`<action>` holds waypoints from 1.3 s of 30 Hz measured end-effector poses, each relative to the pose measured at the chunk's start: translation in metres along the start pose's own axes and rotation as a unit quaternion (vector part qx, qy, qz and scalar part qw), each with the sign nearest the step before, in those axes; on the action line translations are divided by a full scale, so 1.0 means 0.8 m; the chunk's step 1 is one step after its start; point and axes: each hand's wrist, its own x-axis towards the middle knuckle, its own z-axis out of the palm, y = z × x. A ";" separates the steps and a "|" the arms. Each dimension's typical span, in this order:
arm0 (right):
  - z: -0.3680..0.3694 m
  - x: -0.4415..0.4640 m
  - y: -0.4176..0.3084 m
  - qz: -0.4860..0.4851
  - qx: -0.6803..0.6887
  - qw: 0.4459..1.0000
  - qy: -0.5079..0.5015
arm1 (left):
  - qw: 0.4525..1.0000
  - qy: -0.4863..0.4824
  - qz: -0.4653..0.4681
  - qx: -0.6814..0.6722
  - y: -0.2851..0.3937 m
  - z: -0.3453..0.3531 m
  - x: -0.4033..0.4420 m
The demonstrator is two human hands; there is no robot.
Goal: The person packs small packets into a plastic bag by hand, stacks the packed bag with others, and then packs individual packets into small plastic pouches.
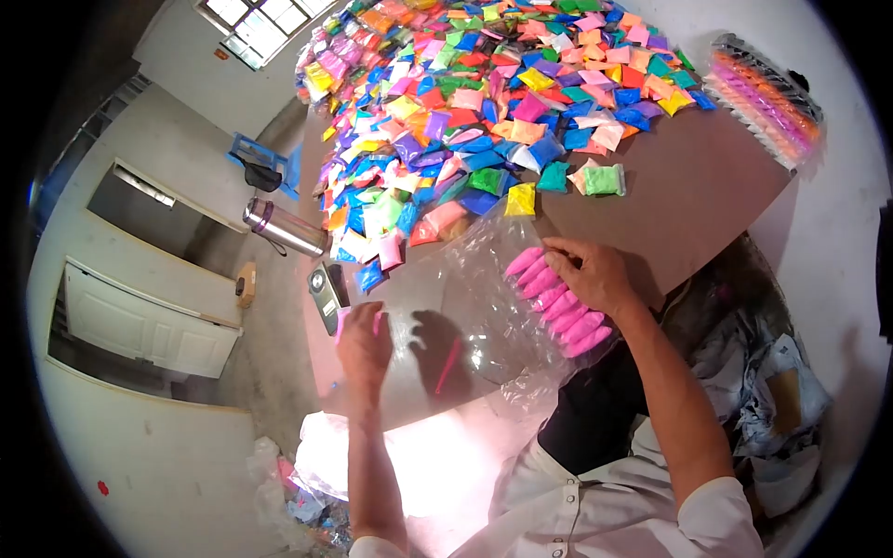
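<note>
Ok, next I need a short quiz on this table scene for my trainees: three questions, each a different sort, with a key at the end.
1. True or false: every packet in the big pile is pink.

2. Choose one. The right hand is at:
A) the window
B) the pink row
C) the shirt buttons

3. Fill the gap: of the two hands, the ____ one is nearer the flask.

Key:
1. False; blue, green, yellow and other colours show too.
2. B.
3. Left; the left hand is on the flask's side of the table.
</note>
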 end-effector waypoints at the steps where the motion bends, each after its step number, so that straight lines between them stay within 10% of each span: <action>1: 0.000 0.001 -0.001 0.002 0.000 1.000 0.001 | 0.999 0.001 0.003 0.046 -0.019 -0.009 0.002; 6: -0.003 0.001 -0.002 0.024 -0.007 1.000 -0.007 | 0.988 -0.061 -0.026 0.139 -0.064 -0.008 -0.007; 12: -0.002 -0.001 -0.004 0.046 -0.013 0.999 -0.016 | 0.990 -0.082 -0.083 -0.075 -0.088 0.003 -0.022; 15: -0.002 0.000 -0.004 0.040 -0.005 0.999 -0.015 | 0.998 0.027 0.053 -0.021 -0.083 0.002 -0.024; 17: -0.002 0.001 -0.003 0.038 -0.004 0.999 -0.016 | 0.974 -0.082 -0.085 -0.192 -0.063 -0.009 -0.025; 23: -0.003 -0.001 -0.006 0.041 -0.009 0.999 -0.010 | 0.964 -0.134 -0.043 -0.228 -0.075 -0.017 -0.028; 30: 0.000 0.001 -0.002 0.023 -0.003 1.000 0.002 | 0.835 -0.162 -0.139 -0.507 0.048 0.011 -0.006; 39: -0.001 0.001 -0.003 0.011 -0.014 1.000 -0.007 | 0.821 -0.062 -0.165 -0.542 0.131 0.106 0.018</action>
